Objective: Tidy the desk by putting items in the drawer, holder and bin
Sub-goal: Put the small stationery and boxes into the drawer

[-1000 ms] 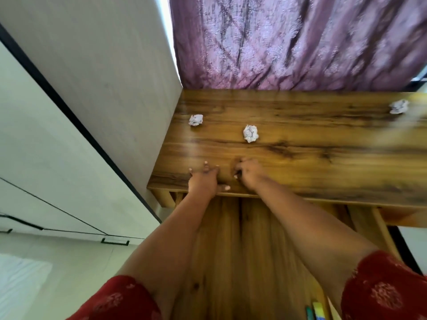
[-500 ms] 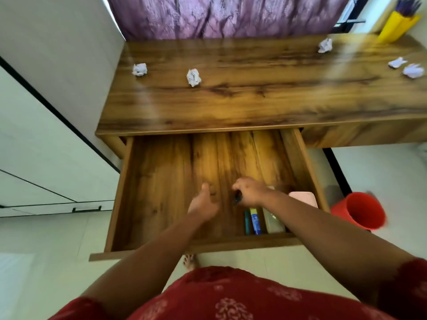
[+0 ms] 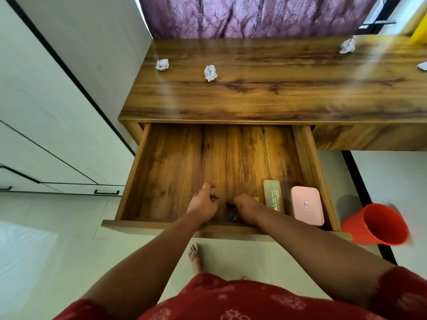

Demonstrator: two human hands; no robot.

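Low at the front of the open wooden drawer (image 3: 161, 169), a small dark item is seemingly held in the curled right hand (image 3: 246, 210), though the grip is partly hidden, while nothing is held by the loosely curled left hand (image 3: 203, 204). Beside them lie a tan flat case (image 3: 273, 196) and a pink rectangular box (image 3: 306, 209). The item is best laid flat alongside these before the crumpled white paper balls (image 3: 210, 73) on the wooden table (image 3: 277, 95) are carried to the red round bin (image 3: 375, 225).
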